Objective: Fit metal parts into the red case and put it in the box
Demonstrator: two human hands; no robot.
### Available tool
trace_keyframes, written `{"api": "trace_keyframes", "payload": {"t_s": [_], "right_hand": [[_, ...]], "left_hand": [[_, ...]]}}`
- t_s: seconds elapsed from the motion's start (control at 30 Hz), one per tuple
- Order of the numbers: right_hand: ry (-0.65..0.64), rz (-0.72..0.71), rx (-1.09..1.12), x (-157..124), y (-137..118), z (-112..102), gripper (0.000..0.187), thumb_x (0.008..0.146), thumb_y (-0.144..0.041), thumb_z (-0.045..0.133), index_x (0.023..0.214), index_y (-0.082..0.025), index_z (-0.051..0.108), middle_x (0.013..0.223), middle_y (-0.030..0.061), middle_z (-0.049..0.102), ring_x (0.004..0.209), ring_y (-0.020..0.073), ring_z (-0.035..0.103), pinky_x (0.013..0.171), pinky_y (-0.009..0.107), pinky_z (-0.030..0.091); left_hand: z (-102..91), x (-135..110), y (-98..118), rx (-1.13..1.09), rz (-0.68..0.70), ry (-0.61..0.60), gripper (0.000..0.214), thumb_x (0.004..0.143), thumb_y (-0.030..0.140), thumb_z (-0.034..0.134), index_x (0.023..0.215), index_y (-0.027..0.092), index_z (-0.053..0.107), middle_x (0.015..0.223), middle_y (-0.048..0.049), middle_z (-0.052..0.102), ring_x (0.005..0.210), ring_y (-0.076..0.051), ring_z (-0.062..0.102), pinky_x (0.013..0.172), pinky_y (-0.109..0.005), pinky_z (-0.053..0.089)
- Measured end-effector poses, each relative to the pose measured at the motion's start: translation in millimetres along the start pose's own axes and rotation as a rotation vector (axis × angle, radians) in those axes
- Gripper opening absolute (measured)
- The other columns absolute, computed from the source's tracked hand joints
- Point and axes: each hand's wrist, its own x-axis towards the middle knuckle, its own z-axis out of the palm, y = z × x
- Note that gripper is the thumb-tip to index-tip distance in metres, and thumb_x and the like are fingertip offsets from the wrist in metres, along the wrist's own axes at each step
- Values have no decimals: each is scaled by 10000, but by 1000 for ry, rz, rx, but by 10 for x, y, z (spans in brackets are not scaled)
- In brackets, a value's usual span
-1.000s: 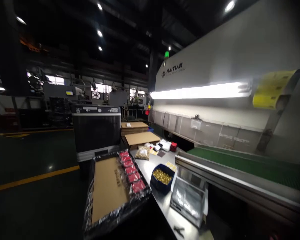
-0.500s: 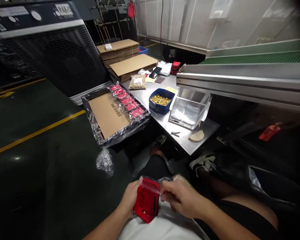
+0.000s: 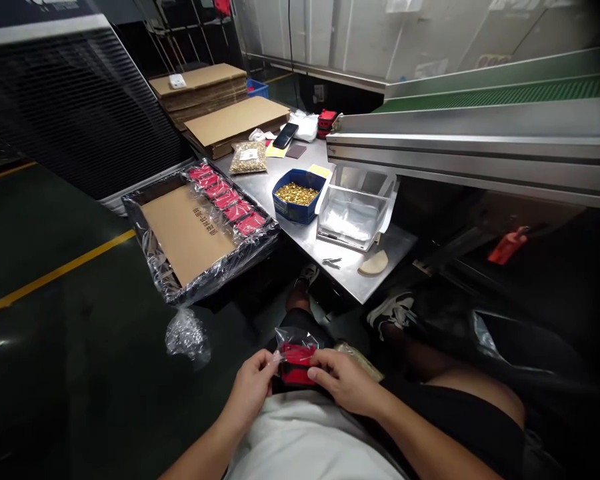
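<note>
A red and black plastic part (image 3: 296, 373) is in a clear plastic bag (image 3: 295, 337) just above my lap. My left hand (image 3: 254, 379) pinches the bag at the left side of the part. From the right, my right hand (image 3: 341, 379) has thumb and fingers closed on the bag and the part's right edge. The bag's upper end stands up past the part. Beside my right hand, a bag with yellowish contents (image 3: 361, 360) lies partly hidden on my lap.
A plastic-lined crate (image 3: 200, 293) holds cardboard and several bagged red parts (image 3: 227, 200). On the metal table (image 3: 350, 283) stand a blue bin of brass pieces (image 3: 297, 195), a clear box of bags (image 3: 353, 217), nippers (image 3: 332, 263) and a tan half-disc (image 3: 374, 263). A conveyor (image 3: 460, 150) borders the right.
The red part has been tilted and raised away from my body, now showing its black-banded side. Both my hands grip the bag's sides. The view has shifted right.
</note>
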Motion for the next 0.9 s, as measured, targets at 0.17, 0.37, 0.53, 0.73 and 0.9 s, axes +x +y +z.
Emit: {"api": "trace_keyframes", "payload": {"t_s": [0.17,0.37,0.53,0.73,0.9], "right_hand": [[108,-34,185,46,52,-21,259,973,-390,463,992,-236,670,845,-22,680,746,135,602,692,251,439],[196,-200,218,36,-58,64,280,964,-409,495,954,-210,692,805,-13,659,718,118,569,666,242,415],[173,-237,333,129,-105,261,268,932,-423,541,982,-212,698,752,0,662,577,99,550,559,228,426],[600,-117,397,484,69,-141,404,924,-494,514,1240,-248,565,876,29,689,671,142,631,625,264,531],[743,-102,16,911,286,-760,351,930,-496,492,1179,-273,600,910,20,702,814,183,675,754,304,542]], "left_hand": [[118,-189,27,3,157,-37,486,708,530,791,583,138,535,572,49,456,575,-66,370,528,-149,292],[274,-241,69,-322,-50,-93,616,841,749,439,960,173,618,723,-46,627,540,-151,560,419,-214,376],[309,-61,324,-724,-305,-163,519,856,580,590,1019,91,658,757,-145,714,700,-296,701,583,-376,586],[-365,302,931,-367,110,244,504,841,501,671,1221,191,557,1000,-112,733,769,-260,717,666,-380,610],[-1254,936,1760,-32,321,383,477,903,526,580,1276,238,509,1025,-95,708,705,-195,686,542,-285,553]]}}
